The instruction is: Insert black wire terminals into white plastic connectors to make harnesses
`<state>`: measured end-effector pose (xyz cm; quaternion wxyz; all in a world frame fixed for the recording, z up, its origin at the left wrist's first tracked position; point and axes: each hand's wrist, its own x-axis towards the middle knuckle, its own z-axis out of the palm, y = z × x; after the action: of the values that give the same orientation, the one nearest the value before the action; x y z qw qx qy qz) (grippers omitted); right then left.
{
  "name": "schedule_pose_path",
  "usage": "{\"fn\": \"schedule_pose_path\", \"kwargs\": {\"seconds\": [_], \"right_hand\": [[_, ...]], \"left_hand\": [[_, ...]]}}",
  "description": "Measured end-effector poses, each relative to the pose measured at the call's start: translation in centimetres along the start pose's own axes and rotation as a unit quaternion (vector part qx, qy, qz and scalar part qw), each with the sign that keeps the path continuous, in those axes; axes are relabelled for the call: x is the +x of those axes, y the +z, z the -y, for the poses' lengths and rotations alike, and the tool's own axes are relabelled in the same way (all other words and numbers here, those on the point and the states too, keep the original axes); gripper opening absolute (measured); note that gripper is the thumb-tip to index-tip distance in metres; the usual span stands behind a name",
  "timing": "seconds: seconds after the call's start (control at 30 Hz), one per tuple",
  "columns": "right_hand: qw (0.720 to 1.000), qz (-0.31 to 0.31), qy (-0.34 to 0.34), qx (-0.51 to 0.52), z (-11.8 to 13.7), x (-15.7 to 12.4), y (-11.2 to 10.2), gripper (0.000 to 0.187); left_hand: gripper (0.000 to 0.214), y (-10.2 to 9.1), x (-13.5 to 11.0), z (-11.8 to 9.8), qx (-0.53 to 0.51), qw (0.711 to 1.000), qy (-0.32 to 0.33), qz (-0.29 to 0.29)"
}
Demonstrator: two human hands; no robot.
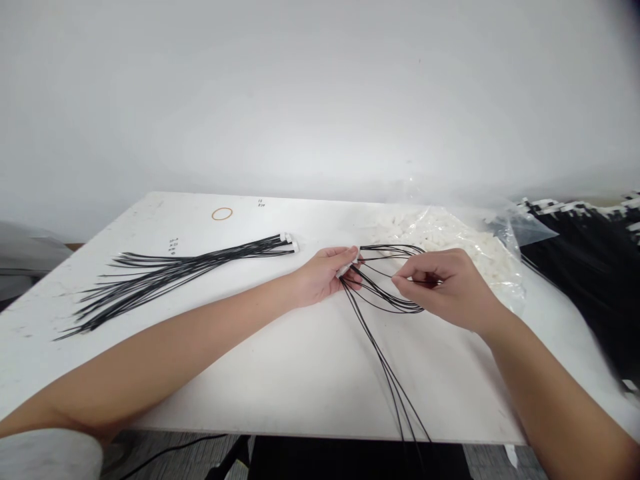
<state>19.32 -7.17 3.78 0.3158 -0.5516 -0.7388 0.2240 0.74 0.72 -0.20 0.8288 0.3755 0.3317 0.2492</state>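
My left hand (327, 275) is closed around a white plastic connector (346, 268) near the middle of the table. Several thin black wires (383, 285) run out of that connector; some curve to the right, while others trail down past the table's front edge. To the right of it, the fingers of my right hand (440, 283) are pinched on black wire, with part of the wires passing behind or through the hand. Where the wire ends lie inside the right hand is hidden.
Left of my hands lies a bundle of black wires (190, 273) with white connectors (287, 241) at one end. A rubber band (222, 213) rests farther back. Behind my right hand is a clear bag of white connectors (450, 230). More black wires (575, 267) are heaped at far right.
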Motion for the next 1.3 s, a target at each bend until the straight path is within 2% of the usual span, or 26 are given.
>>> {"fn": "schedule_pose_path", "kwargs": {"seconds": [0.5,0.7,1.3], "right_hand": [[0.997,0.016,-0.077,-0.028,0.04,0.19,0.06,0.012],[0.996,-0.008,-0.086,-0.039,0.09,0.18,0.03,0.011],[0.993,-0.013,-0.111,-0.040,0.08,0.23,-0.01,0.010]], "left_hand": [[0.017,0.17,-0.02,-0.10,-0.014,1.000,-0.002,-0.010],[0.018,0.08,0.09,0.01,-0.011,1.000,0.000,-0.011],[0.018,0.07,0.14,0.03,-0.018,1.000,0.003,-0.010]]}}
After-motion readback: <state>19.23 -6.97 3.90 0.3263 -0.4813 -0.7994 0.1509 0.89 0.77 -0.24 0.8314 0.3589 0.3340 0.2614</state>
